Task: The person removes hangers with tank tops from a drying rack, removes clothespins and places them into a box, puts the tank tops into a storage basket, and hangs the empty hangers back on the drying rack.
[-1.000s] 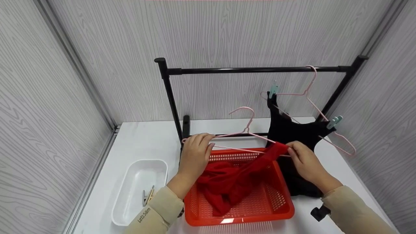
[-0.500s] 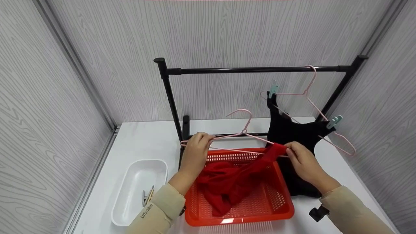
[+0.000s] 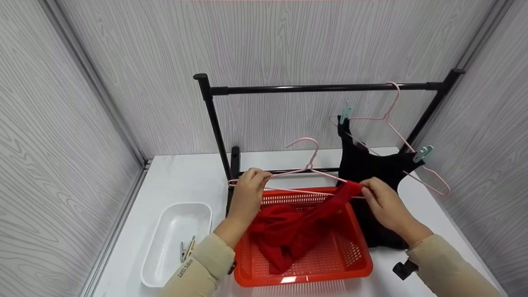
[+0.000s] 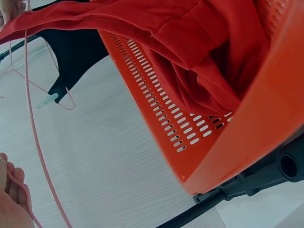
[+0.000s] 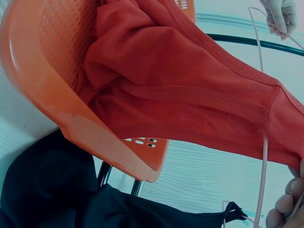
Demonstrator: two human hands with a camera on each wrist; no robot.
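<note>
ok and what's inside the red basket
Most of a red garment lies bunched in the red basket, with one end reaching up to the nearer pink hanger. Part of the perforated floor shows beside it; anything under the garment is covered.

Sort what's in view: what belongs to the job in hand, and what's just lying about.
In the job:
pink hanger, held by the left hand
red garment, partly on that hanger
red basket beneath it
probably black rack and loose clothespins in white tray

Seemingly apart:
black garment, clipped with teal clothespins to a second pink hanger on the rack
</note>
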